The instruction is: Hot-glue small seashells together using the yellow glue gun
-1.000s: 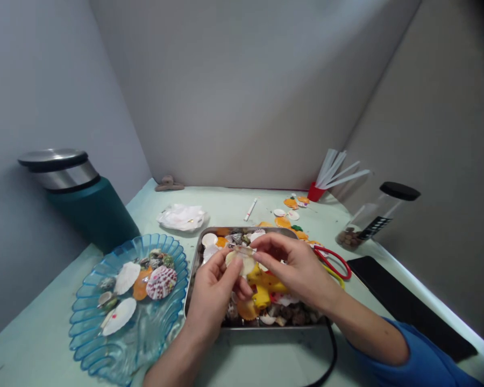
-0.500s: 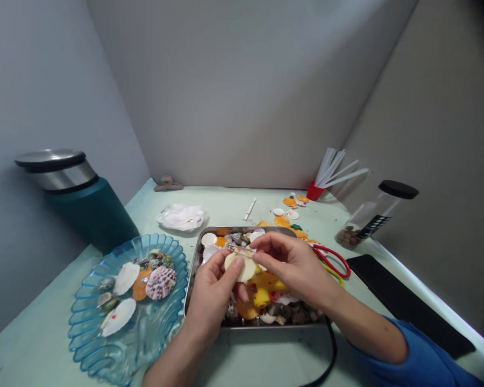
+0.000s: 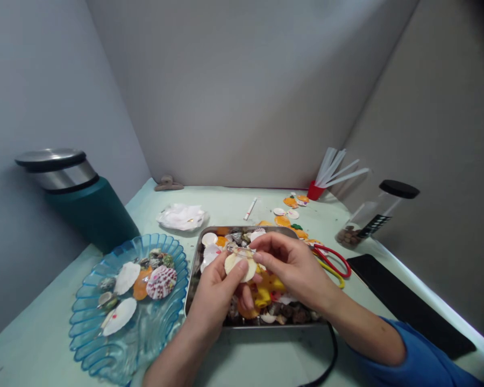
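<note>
My left hand pinches a pale cream, round, flat shell between thumb and fingers above the metal tray. Along the shell's upper edge lies a thin, shiny piece, like a small pin, too small to make out fully. My right hand is closed at the right end of this piece, thumb and forefinger together. Beneath both hands the tray holds white and orange shells, dark snail shells and a yellow object with red spots, partly hidden by my fingers.
At left are a blue scalloped plate bearing shells and a teal bottle. Behind are a white plastic packet and a white marker. Rightward are red-handled scissors, a jar, a red cup with sticks and a black slab.
The shell and both hands stay almost in place over the tray. My left hand's lower fingers have shifted slightly beneath the shell.
</note>
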`<state>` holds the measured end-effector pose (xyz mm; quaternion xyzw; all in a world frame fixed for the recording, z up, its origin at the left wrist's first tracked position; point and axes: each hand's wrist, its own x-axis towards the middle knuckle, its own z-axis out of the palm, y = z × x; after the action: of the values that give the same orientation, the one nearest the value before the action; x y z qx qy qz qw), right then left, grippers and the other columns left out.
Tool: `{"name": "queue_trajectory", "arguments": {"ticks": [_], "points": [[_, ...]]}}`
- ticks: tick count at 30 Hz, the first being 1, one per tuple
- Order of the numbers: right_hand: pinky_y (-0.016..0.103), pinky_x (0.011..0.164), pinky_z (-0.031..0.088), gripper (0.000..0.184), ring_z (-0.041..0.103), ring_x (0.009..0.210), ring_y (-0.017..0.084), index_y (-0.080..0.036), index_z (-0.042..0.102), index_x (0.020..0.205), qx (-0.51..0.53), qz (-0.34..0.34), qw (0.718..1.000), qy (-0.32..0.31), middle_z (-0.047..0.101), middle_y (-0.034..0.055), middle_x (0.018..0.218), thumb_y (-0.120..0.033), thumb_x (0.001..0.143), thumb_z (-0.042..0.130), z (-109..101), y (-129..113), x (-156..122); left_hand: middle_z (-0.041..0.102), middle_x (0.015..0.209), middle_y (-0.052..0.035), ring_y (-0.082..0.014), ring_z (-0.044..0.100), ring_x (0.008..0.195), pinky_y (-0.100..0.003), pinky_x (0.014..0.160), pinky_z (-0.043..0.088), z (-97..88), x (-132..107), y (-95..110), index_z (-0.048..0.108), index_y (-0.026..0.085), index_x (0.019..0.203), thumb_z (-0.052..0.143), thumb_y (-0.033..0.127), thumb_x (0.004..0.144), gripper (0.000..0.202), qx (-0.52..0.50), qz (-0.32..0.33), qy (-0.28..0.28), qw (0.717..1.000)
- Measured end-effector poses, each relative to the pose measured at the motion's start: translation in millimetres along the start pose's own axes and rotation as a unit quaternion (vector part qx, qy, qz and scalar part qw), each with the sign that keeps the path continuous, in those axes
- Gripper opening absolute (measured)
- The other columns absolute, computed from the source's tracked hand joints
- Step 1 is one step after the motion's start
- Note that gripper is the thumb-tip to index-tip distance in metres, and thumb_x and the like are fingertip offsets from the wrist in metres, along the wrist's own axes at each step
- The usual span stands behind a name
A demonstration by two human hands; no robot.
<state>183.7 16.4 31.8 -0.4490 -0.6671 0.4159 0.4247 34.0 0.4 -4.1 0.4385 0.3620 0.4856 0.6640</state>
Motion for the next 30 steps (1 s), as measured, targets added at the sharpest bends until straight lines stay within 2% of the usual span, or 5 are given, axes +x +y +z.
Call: {"name": "queue_trajectory", "arguments": {"ticks": [10, 20, 30], "points": [[0.023, 0.056, 0.047, 0.008, 0.058, 0.063, 0.013, -0.018, 0.061, 0.086, 0.005, 0.0, 1.0, -0.009, 0.061, -0.0005, 0.071, -0.023, 0.081, 0.058, 1.5, 2.3, -0.8, 0.067, 0.069, -0.0013, -0.0071, 0.051, 0.036, -0.022, 0.046, 0.043, 1.3, 0.9, -1.0, 0.053, 0.016, 0.081, 0.061, 0.039, 0.079, 0.024, 0.004, 0.009, 0.03, 1.0], [0.023, 0.058, 0.046, 0.006, 0.058, 0.062, 0.012, -0.018, 0.06, 0.087, -0.004, 0.001, 1.0, -0.018, 0.061, -0.001, 0.072, -0.02, 0.083, 0.056, 1.1, 3.4, -1.7, 0.067, 0.071, -0.0018, -0.0063, 0.051, 0.037, -0.022, 0.046, 0.043, 0.3, 0.0, -3.2, 0.051, 0.017, 0.086, 0.055, 0.037, 0.084, 0.021, 0.022, 0.016, 0.015, 1.0], [0.022, 0.052, 0.046, 0.009, 0.06, 0.058, 0.012, -0.018, 0.059, 0.089, 0.019, 0.026, 0.999, -0.025, 0.059, -0.0019, 0.069, -0.024, 0.082, 0.058, -0.8, 1.7, -1.1, 0.067, 0.067, -0.0005, -0.0065, 0.051, 0.037, -0.021, 0.045, 0.043, 1.6, -1.3, -2.4, 0.05, 0.018, 0.09, 0.054, 0.038, 0.084, 0.021, 0.025, 0.009, 0.012, 1.0]]}}
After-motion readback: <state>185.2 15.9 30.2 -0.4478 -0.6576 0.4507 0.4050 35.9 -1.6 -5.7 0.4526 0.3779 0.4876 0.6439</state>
